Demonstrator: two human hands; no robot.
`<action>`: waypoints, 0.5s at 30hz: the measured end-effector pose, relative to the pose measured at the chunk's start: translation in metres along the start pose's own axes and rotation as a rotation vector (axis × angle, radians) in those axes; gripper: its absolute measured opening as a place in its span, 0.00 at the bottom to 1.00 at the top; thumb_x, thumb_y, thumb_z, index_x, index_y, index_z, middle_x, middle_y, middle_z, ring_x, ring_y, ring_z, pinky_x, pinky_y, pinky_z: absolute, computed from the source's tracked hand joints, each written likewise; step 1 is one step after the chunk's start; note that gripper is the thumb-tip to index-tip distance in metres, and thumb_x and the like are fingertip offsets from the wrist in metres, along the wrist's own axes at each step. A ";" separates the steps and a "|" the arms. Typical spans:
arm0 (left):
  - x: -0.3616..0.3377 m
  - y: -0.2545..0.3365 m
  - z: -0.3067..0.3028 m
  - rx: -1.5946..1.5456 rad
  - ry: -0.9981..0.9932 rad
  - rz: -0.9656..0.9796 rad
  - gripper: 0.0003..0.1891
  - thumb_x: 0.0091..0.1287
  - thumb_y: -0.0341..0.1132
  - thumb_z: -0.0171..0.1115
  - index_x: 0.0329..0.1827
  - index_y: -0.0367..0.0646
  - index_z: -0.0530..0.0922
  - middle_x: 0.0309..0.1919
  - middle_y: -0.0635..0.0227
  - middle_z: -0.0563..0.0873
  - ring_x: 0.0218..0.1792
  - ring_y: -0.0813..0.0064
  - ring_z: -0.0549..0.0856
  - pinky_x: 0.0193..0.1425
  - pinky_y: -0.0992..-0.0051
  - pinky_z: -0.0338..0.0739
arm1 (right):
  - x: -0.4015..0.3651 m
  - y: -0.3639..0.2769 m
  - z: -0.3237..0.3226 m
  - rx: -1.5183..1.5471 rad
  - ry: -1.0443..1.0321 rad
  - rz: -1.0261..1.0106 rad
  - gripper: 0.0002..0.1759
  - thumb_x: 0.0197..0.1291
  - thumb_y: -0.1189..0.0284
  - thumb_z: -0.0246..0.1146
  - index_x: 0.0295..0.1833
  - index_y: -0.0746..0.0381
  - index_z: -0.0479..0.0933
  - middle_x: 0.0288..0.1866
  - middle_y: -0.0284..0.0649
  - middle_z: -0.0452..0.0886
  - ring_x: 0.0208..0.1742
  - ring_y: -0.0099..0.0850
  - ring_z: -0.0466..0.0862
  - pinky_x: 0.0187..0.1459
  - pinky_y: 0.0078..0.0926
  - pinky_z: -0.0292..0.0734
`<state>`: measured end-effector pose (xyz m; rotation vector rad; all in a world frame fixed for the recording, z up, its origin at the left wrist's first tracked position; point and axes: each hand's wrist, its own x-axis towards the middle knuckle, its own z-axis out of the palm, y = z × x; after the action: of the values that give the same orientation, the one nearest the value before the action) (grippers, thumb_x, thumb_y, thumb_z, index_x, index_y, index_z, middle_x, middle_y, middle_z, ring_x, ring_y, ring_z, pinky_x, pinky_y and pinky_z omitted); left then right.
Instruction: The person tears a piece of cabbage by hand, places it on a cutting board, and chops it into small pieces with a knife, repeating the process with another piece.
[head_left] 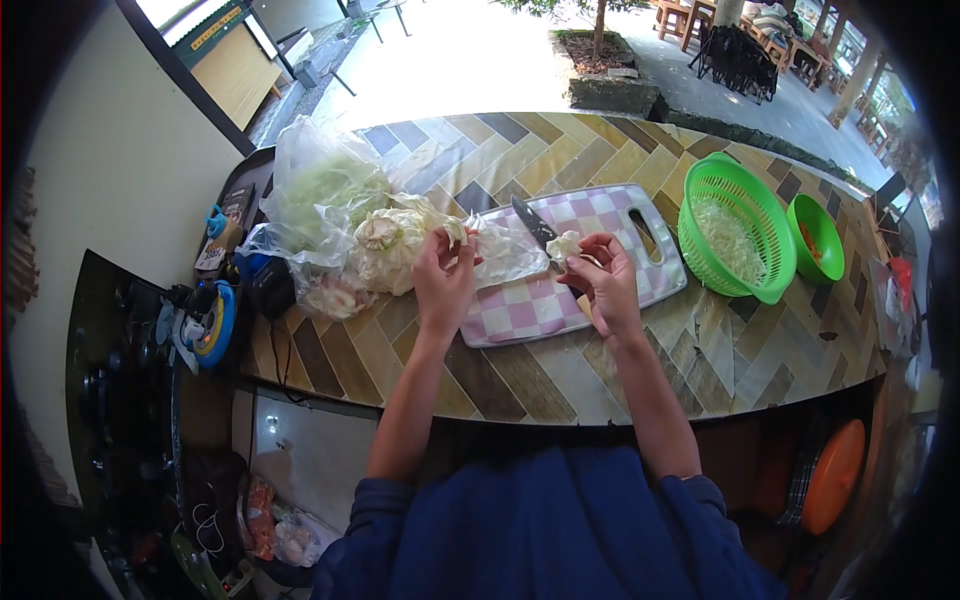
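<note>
In my right hand (607, 282), a small white cauliflower floret (564, 246) is pinched between thumb and fingers above the cutting board. My left hand (446, 272) is closed at the fingertips on a small pale vegetable piece (455, 232), by the board's left edge. Beneath both hands lies the pink-and-white checked cutting board (510, 316), partly covered by a clear plastic bag (508, 250). A knife (532, 220) rests on the board, its blade pointing away and its pale handle partly behind my right hand. Left of my left hand sits a pale leafy vegetable head (382, 232), cut stem showing.
A green colander (778, 250) of shredded pale vegetable (728, 240) stands right of the board, beside a green bowl (829, 228) with orange pieces. A plastic bag (325, 190) of greens is at the left. A blue tape dispenser (216, 325) stands at the table's left end.
</note>
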<state>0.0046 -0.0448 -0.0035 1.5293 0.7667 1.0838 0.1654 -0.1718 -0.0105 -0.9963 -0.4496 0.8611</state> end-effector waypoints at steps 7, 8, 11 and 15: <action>0.005 0.007 -0.009 0.857 -0.196 0.363 0.14 0.61 0.26 0.62 0.49 0.33 0.76 0.41 0.52 0.85 0.40 0.51 0.84 0.52 0.64 0.78 | -0.006 0.002 0.003 -0.029 -0.077 0.005 0.15 0.56 0.85 0.64 0.47 0.62 0.71 0.45 0.36 0.76 0.44 0.26 0.82 0.44 0.28 0.86; 0.005 0.009 -0.005 0.858 -0.137 0.460 0.13 0.61 0.27 0.62 0.48 0.33 0.77 0.41 0.53 0.86 0.40 0.52 0.85 0.52 0.64 0.79 | -0.005 0.003 0.001 -0.036 -0.080 -0.009 0.15 0.56 0.85 0.64 0.47 0.63 0.71 0.45 0.37 0.76 0.44 0.26 0.82 0.45 0.28 0.85; -0.004 0.021 0.011 0.576 -0.179 0.312 0.11 0.63 0.30 0.64 0.46 0.33 0.78 0.37 0.54 0.87 0.39 0.59 0.86 0.48 0.68 0.80 | -0.007 0.005 0.001 -0.068 -0.091 -0.054 0.15 0.57 0.85 0.64 0.47 0.63 0.70 0.45 0.37 0.76 0.45 0.26 0.82 0.45 0.28 0.85; -0.015 0.024 0.028 0.253 -0.398 -0.150 0.13 0.64 0.33 0.68 0.44 0.33 0.79 0.34 0.58 0.88 0.37 0.74 0.87 0.42 0.77 0.80 | -0.012 0.005 0.008 -0.184 -0.108 -0.106 0.12 0.57 0.84 0.64 0.45 0.66 0.70 0.41 0.40 0.78 0.41 0.27 0.84 0.43 0.26 0.85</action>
<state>0.0229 -0.0750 0.0156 1.7971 0.7427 0.5598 0.1508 -0.1763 -0.0100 -1.0873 -0.6773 0.7902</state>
